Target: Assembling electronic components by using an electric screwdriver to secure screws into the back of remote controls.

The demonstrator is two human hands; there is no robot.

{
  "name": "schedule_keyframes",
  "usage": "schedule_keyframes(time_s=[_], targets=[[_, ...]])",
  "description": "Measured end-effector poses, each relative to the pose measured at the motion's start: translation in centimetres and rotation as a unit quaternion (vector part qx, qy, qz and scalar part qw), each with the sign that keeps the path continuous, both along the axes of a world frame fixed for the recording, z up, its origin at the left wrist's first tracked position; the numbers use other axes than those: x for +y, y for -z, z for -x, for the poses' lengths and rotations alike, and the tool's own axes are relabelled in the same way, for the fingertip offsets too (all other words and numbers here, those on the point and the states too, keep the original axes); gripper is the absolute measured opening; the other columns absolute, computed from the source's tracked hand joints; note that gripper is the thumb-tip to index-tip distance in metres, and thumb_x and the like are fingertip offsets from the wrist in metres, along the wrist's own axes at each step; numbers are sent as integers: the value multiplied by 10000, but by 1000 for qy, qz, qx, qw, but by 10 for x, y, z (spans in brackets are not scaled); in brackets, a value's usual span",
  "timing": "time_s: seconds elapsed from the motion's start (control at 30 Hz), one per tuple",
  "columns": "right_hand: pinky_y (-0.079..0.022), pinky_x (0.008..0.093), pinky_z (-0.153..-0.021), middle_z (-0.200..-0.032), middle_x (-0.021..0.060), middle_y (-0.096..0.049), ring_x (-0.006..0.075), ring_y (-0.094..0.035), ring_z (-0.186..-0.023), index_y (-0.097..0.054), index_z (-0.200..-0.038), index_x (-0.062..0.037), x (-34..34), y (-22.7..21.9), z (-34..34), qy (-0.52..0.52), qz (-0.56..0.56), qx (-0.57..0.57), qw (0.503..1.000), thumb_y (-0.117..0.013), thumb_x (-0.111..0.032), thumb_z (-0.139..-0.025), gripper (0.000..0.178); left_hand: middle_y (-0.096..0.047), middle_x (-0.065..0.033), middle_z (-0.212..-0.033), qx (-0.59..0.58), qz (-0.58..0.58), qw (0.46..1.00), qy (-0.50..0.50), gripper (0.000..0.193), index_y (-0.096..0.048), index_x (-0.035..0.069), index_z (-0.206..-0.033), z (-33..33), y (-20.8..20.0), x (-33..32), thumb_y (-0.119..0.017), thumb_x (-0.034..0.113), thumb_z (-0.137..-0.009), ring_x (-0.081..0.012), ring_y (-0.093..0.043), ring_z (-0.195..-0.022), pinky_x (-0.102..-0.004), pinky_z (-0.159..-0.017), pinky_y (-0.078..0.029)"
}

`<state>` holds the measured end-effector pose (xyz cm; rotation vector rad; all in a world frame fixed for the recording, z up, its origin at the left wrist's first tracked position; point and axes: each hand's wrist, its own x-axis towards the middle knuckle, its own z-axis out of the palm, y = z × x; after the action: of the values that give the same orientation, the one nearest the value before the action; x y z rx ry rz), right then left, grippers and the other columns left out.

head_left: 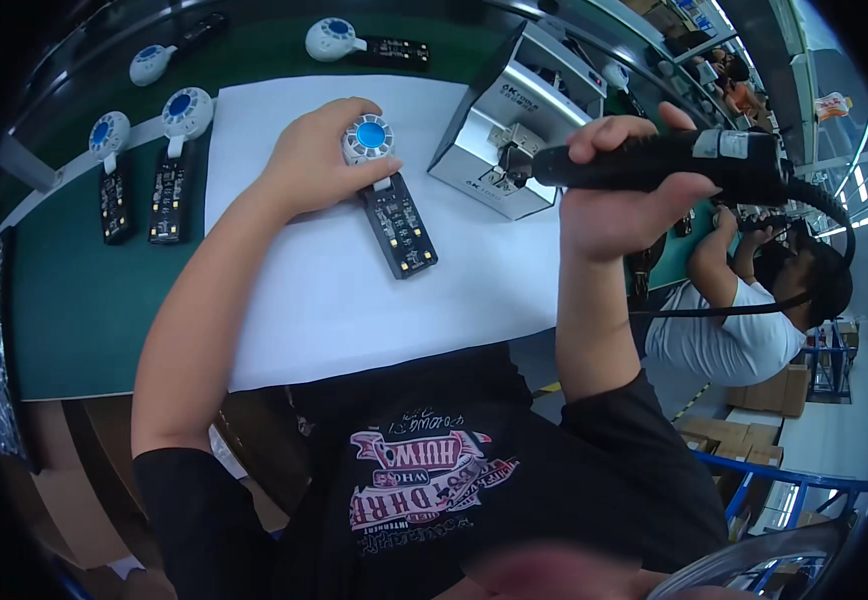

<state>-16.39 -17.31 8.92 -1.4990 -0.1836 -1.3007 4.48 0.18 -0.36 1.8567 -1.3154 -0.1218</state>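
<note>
My left hand (316, 158) is closed around the round white head (369, 138) of a small device, which has a blue disc in its middle. From that head a black circuit-board handle (399, 230) with small yellow parts extends toward me over the white sheet. In my right hand (604, 218) is a black electric screwdriver (669, 165), held level with its tip pointing left. The tip is at the front opening of a silver box-shaped screw feeder (469, 150); I cannot tell whether a screw is on it.
A white sheet (304, 340) covers part of the green table (64, 330). Several similar devices (169, 190) lie at the left and far side. The screwdriver's cable (834, 215) curves down at the right. A co-worker in a white shirt (729, 340) sits farther right, near cartons.
</note>
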Motion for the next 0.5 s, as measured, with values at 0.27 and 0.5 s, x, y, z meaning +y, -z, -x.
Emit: schedule_keyframes(time_s=[0.27, 0.5], targets=[[-519, 345, -619, -792, 107, -637, 193, -621, -617, -452, -1310, -47, 26, -2, -6, -54, -56, 82, 994, -415, -772, -937, 815, -692, -178, -1061, 33, -127, 991, 24, 606, -606, 45, -1180, 25, -19, 9, -827, 410, -750, -370, -674, -981, -403, -855, -529], [-505, 349, -625, -813, 105, -634, 194, -616, -634, -435, -1345, -53, 47, 25, -17, -186, -93, 59, 976, -394, -806, -917, 867, -691, -166, -1013, -52, 6, 998, 39, 554, -625, 38, -1135, 20, 2, 5, -824, 396, -761, -363, -675, -926, -406, -824, -532]])
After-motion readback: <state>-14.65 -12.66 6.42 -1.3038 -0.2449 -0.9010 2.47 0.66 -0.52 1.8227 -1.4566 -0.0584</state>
